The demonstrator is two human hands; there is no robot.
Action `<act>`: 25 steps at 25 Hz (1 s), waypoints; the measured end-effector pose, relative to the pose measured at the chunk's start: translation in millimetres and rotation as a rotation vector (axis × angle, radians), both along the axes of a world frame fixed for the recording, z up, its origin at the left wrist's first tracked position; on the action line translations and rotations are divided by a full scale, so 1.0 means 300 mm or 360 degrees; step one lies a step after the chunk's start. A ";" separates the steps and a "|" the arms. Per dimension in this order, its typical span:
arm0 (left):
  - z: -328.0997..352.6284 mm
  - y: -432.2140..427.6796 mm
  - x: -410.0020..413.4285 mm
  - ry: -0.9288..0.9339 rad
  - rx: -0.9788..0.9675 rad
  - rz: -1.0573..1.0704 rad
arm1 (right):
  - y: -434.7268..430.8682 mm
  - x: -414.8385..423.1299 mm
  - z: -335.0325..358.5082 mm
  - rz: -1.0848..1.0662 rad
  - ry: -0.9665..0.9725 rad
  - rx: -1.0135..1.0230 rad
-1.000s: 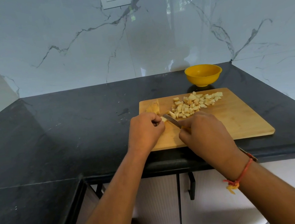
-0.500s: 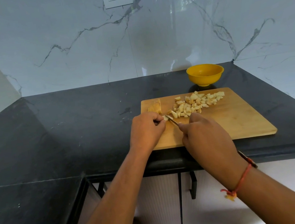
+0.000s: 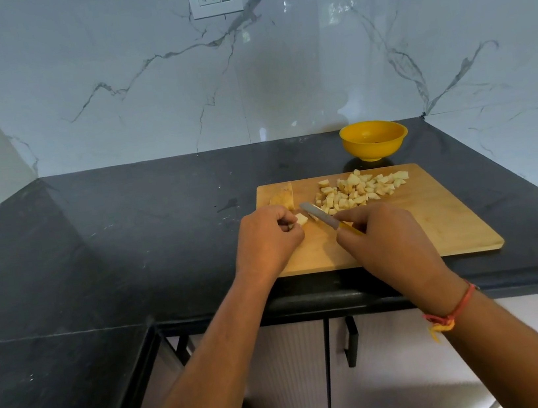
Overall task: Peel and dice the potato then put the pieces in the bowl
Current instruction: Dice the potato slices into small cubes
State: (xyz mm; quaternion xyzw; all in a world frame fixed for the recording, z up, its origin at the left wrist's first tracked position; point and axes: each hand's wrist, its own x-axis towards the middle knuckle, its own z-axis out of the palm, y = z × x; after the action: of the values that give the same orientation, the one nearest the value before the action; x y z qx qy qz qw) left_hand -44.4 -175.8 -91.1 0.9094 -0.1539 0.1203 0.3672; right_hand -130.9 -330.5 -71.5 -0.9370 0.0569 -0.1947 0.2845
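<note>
A wooden cutting board lies on a black stone counter, seen from above by the person working at it. Over the board's near left part, the left hand is curled, its fingertips pinching 1 small pale potato piece against the board. Just right of that piece, the right hand is wrapped around the yellow handle of a small knife, whose blade points toward the board's far left corner with its tip close beside the pinched piece. A heap of diced potato sits along the board's far edge, near the middle. At the far left corner of the board rests 1 larger potato chunk, not yet diced. A yellow bowl stands on the counter just beyond the board's far edge, behind the heap. A red thread band circles the right wrist, nearer the viewer than the board.
</note>
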 end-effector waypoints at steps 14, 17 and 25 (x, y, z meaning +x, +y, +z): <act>0.005 0.010 0.001 -0.0016 -0.0021 -0.0044 | 0.063 0.054 -0.015 0.0091 0.0021 -0.0365; 0.002 0.002 -0.002 -0.0034 -0.0014 -0.0010 | 0.070 0.042 -0.030 0.0077 0.0015 -0.0470; 0.003 0.003 -0.007 -0.0050 -0.0013 -0.0010 | 0.060 -0.047 -0.039 -0.0009 0.0008 -0.0746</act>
State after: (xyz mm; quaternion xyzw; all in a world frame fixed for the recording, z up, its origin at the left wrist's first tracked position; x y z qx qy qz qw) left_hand -46.5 -175.0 -90.3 0.9054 -0.1619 0.1342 0.3688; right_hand -144.9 -312.6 -83.1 -0.9777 0.0134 -0.2012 0.0583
